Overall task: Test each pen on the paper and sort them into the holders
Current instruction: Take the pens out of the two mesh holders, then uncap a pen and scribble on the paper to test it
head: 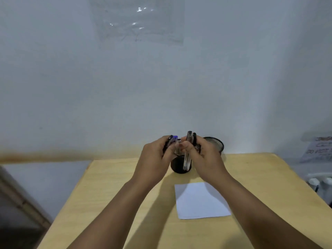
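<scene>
My left hand (154, 157) grips a bunch of pens whose dark and blue caps (172, 138) stick out above its fingers. My right hand (206, 155) holds several clear-barrelled pens (188, 150) upright, with black caps on top. Both hands hover above a black mesh holder (179, 167) near the far edge of the wooden table (111, 191). A second black mesh holder (214, 142) stands behind my right hand, partly hidden. A white sheet of paper (201, 200) lies flat on the table, nearer to me than the holders.
The table stands against a pale wall. A clear plastic sheet (138, 20) is stuck high on that wall. At the far right are a handwritten paper note (319, 148) and some white plugs (319, 182). Floor shows to the left of the table.
</scene>
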Demonstrator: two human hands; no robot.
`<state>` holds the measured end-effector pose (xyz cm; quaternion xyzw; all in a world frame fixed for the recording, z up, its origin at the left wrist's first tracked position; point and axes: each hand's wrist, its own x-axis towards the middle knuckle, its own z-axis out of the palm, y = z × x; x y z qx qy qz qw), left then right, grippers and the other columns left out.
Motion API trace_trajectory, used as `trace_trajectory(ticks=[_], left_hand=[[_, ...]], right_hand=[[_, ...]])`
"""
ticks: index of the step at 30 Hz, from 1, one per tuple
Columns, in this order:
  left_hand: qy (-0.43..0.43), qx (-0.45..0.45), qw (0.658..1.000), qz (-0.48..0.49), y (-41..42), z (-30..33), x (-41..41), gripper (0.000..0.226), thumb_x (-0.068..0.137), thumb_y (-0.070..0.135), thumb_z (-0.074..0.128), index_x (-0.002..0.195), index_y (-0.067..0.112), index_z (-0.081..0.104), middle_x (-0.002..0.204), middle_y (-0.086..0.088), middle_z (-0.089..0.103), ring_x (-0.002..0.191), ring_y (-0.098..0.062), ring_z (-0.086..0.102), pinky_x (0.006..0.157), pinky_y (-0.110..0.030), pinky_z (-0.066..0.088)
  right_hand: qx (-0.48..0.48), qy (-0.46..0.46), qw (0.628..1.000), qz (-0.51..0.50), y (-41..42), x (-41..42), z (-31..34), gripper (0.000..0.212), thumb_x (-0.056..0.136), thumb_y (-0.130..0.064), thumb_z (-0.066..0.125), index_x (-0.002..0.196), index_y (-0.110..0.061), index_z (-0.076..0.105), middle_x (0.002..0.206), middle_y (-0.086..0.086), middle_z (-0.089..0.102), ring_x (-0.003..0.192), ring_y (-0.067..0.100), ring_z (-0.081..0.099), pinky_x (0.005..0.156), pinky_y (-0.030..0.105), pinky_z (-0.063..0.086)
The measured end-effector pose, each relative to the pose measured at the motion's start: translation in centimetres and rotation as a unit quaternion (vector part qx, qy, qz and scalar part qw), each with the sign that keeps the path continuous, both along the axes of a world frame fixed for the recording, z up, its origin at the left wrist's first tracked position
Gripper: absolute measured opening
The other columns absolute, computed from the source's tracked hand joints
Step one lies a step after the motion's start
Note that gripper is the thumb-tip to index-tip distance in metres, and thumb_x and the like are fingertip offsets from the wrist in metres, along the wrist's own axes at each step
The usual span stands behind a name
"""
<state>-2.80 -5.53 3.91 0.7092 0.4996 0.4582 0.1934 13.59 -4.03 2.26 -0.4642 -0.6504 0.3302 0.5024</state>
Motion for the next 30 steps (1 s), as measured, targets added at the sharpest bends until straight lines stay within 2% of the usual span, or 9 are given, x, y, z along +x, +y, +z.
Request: trace_trajectory(ticks=[3, 6, 9, 11, 14, 17, 21, 25, 30], left_hand=[[0.025, -0.098, 0.994, 0.038, -1.4, -1.7, -3.0, 0.021, 0.096, 0.035, 0.057, 0.084, 0.020, 0.065, 0.071, 0.002, 0.070, 0.064, -0.011, 0.067, 0.059, -0.039, 0.055], [0.050, -0.221, 0.973, 0.045, -2.7, -3.7, -5.9, 0.026, 0.097, 0.031, 0.057, 0.084, 0.011, 0.065, 0.079, -0.001, 0.073, 0.066, -0.014, 0.070, 0.070, -0.044, 0.059], [-0.002, -0.333, 0.942, 0.050, -3.7, -6.0, -8.0, 0.032, 0.097, 0.029, 0.059, 0.081, 0.002, 0.061, 0.079, -0.013, 0.070, 0.065, -0.027, 0.070, 0.071, -0.052, 0.060], [-0.004, -0.343, 0.936, 0.076, -3.9, -7.3, -8.9, 0.035, 0.095, 0.031, 0.062, 0.077, 0.002, 0.061, 0.072, -0.016, 0.066, 0.066, -0.035, 0.071, 0.068, -0.055, 0.059], [0.020, -0.327, 0.937, 0.123, -3.9, -8.1, -9.6, 0.043, 0.090, 0.039, 0.063, 0.072, 0.001, 0.062, 0.069, -0.019, 0.064, 0.064, -0.037, 0.067, 0.064, -0.046, 0.059], [0.044, -0.325, 0.934, 0.143, -3.9, -8.1, -10.0, 0.052, 0.083, 0.051, 0.061, 0.068, 0.001, 0.059, 0.063, -0.017, 0.054, 0.057, -0.030, 0.054, 0.059, -0.038, 0.052], [0.044, -0.325, 0.931, 0.162, -4.1, -7.6, -10.3, 0.033, 0.087, 0.038, 0.060, 0.067, 0.012, 0.059, 0.064, -0.009, 0.052, 0.061, -0.027, 0.049, 0.059, -0.031, 0.038], [0.060, -0.298, 0.935, 0.181, -4.6, -7.7, -10.5, 0.034, 0.089, 0.034, 0.061, 0.116, 0.014, 0.067, 0.111, -0.002, 0.067, 0.099, -0.021, 0.063, 0.079, -0.029, 0.047], [0.066, -0.286, 0.940, 0.174, -5.4, -7.6, -10.5, 0.023, 0.088, 0.025, 0.063, 0.109, 0.016, 0.069, 0.102, 0.000, 0.066, 0.087, -0.016, 0.064, 0.074, -0.027, 0.048]], right_hand=[[-0.139, 0.032, 0.987, 0.074, -1.2, -2.5, -2.0, 0.019, 0.097, -0.031, 0.058, 0.100, -0.016, 0.069, 0.089, 0.002, 0.077, 0.083, 0.014, 0.075, 0.080, 0.034, 0.059], [-0.279, 0.035, 0.952, 0.121, -2.6, -5.2, -4.4, 0.022, 0.098, -0.029, 0.056, 0.102, -0.009, 0.066, 0.090, 0.011, 0.075, 0.081, 0.025, 0.076, 0.068, 0.036, 0.059], [-0.353, 0.027, 0.928, 0.120, -3.6, -8.0, -6.1, 0.024, 0.097, -0.028, 0.058, 0.098, -0.004, 0.063, 0.082, 0.013, 0.072, 0.075, 0.027, 0.073, 0.075, 0.048, 0.059], [-0.388, 0.031, 0.915, 0.103, -3.8, -9.5, -6.7, 0.024, 0.095, -0.029, 0.062, 0.091, -0.005, 0.060, 0.079, 0.014, 0.068, 0.077, 0.028, 0.073, 0.071, 0.044, 0.062], [-0.403, 0.012, 0.911, 0.080, -3.9, -10.8, -7.2, 0.034, 0.090, -0.037, 0.067, 0.084, -0.004, 0.063, 0.080, 0.016, 0.066, 0.085, 0.033, 0.074, 0.071, 0.039, 0.063], [-0.416, 0.032, 0.907, 0.054, -3.6, -11.2, -7.0, 0.037, 0.088, -0.038, 0.066, 0.084, -0.001, 0.063, 0.075, 0.017, 0.064, 0.064, 0.031, 0.067, 0.067, 0.034, 0.060], [-0.390, -0.029, 0.920, 0.037, -3.2, -10.7, -6.5, 0.043, 0.084, -0.050, 0.060, 0.079, -0.007, 0.057, 0.068, 0.013, 0.054, 0.058, 0.028, 0.054, 0.061, 0.035, 0.046], [-0.345, -0.030, 0.937, 0.034, -3.6, -9.4, -6.4, 0.035, 0.092, -0.030, 0.057, 0.073, -0.003, 0.046, 0.074, 0.012, 0.043, 0.062, 0.025, 0.042, 0.055, 0.033, 0.036], [-0.321, -0.080, 0.942, 0.053, -4.8, -8.2, -7.2, 0.011, 0.088, -0.010, 0.058, 0.097, -0.009, 0.064, 0.075, 0.013, 0.060, 0.060, 0.026, 0.054, 0.055, 0.030, 0.047]])
